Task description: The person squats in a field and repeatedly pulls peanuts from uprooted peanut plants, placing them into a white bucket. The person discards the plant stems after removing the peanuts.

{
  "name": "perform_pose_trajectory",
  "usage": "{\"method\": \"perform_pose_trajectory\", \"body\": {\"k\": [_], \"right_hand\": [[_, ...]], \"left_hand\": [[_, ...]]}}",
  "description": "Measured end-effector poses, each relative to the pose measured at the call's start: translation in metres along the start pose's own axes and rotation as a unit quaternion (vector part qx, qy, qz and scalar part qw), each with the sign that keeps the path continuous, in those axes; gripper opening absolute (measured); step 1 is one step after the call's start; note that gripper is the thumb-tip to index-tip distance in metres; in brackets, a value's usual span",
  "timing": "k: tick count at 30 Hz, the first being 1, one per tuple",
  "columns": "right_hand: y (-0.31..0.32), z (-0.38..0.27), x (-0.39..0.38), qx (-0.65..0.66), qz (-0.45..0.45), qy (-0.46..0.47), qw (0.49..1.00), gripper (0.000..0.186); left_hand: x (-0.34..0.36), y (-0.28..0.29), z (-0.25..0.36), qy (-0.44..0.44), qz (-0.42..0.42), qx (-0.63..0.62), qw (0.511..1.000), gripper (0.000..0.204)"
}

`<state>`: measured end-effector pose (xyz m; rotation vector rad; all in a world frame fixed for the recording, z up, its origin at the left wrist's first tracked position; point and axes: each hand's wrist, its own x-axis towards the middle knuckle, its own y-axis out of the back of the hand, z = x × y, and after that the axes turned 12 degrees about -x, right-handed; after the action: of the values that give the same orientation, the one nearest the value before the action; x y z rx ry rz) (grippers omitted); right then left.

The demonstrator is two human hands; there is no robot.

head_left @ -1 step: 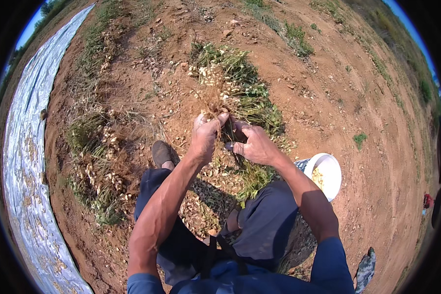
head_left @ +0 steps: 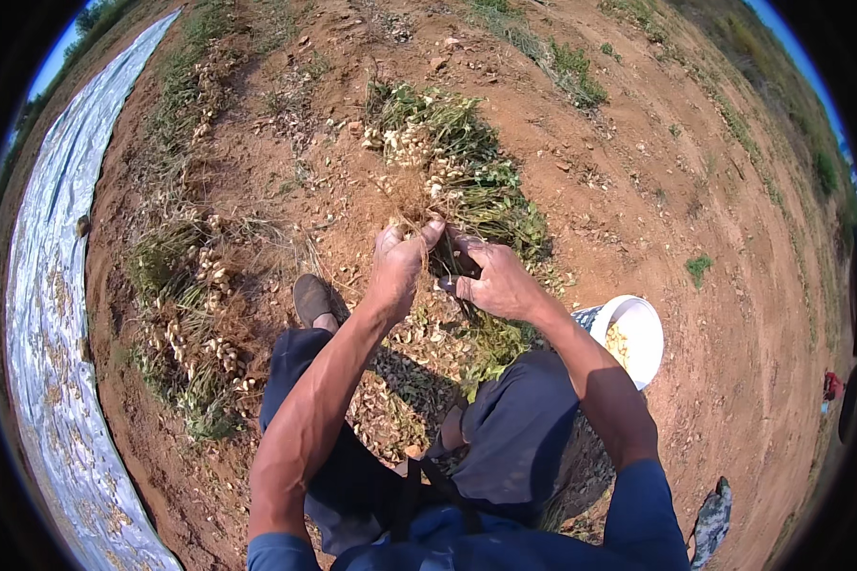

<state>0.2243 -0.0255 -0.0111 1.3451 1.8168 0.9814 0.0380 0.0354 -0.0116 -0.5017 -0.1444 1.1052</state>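
Note:
My left hand point(head_left: 400, 265) is closed on the root end of a peanut plant, its thin brown roots point(head_left: 411, 202) fanning out past the fingertips. Just to its right, my right hand point(head_left: 497, 282) grips the dark stems point(head_left: 448, 255) of the same plant. Any pods between the fingers are hidden. Directly beyond both hands lies a heap of pulled peanut plants point(head_left: 505, 211) with green leaves and a cluster of pale pods point(head_left: 411, 145). By my right forearm a white bucket point(head_left: 649, 341) leans with its mouth toward me, and pale peanuts point(head_left: 617, 344) show inside.
On the left runs a row of pulled peanut plants point(head_left: 198, 328). Beyond it a long silvery sheet point(head_left: 43, 333) carries scattered pods. Dry leaves point(head_left: 390, 409) litter the soil between my feet. A patterned cloth-like thing point(head_left: 710, 523) lies at lower right.

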Motion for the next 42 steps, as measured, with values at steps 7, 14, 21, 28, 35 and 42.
{"method": "perform_pose_trajectory", "body": {"k": [7, 14, 21, 28, 35, 42], "right_hand": [[-0.051, 0.087, -0.101, -0.182, 0.054, -0.077, 0.979, 0.038], [-0.182, 0.131, -0.436, -0.199, -0.171, -0.280, 0.924, 0.031], [-0.209, 0.089, -0.604, -0.080, -0.719, -0.286, 0.628, 0.054], [-0.211, 0.204, -0.221, -0.130, -0.287, -0.207, 0.926, 0.034], [-0.135, 0.241, 0.132, -0.306, 0.001, -0.067, 0.950, 0.034], [-0.153, 0.257, 0.225, -0.258, 0.016, -0.207, 0.943, 0.036]], "left_hand": [[-0.015, 0.041, -0.029, 0.050, -0.249, 0.721, 0.645, 0.026], [-0.040, 0.048, -0.023, 0.021, -0.327, 0.686, 0.650, 0.022], [-0.058, 0.042, -0.024, -0.044, -0.339, 0.728, 0.594, 0.038], [-0.064, 0.028, -0.017, -0.071, -0.354, 0.717, 0.597, 0.037], [-0.057, 0.028, 0.003, -0.068, -0.330, 0.742, 0.580, 0.039], [-0.051, 0.022, 0.016, -0.081, -0.298, 0.743, 0.593, 0.040]]}}
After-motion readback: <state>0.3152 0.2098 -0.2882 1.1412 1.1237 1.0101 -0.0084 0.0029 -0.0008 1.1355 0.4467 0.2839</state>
